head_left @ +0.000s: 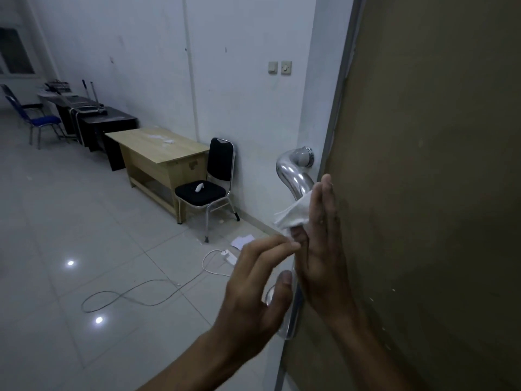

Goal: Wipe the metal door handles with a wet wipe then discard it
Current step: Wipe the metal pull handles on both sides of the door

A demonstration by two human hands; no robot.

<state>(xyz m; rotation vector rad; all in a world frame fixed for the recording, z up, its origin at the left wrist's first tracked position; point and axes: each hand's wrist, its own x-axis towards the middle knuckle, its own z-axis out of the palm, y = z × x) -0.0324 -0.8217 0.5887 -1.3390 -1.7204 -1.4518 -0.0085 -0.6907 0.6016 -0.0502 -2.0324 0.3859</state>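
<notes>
- Dim room: white walls, grey tiled floor (84,221), two ceiling lights glinting off the tiles.
- Brown door (437,193) filled the right side, seen edge-on, pale frame strip along its left edge.
- Along the left wall: light wood surface (158,148), dark desks further back, blue chair at far left.
- Black chair (208,182) stood just beside the wood surface, small white item on its seat.
- White cable (146,292) looped on the floor, near scraps of paper.
- Metal door handle (293,176), curved tube, ran down the door edge; lower part hidden behind both hands.
- Right hand (321,249) was flat, fingers straight and together, beside the door face.
- Left hand (253,292) was spread, thumb touching the handle's lower stretch, fingertips near the wipe's lower corner; grip there too blurred to tell.
- Wet wipe (293,215), white and bunched, sat against the handle mid-length, at the right hand's fingers.
</notes>
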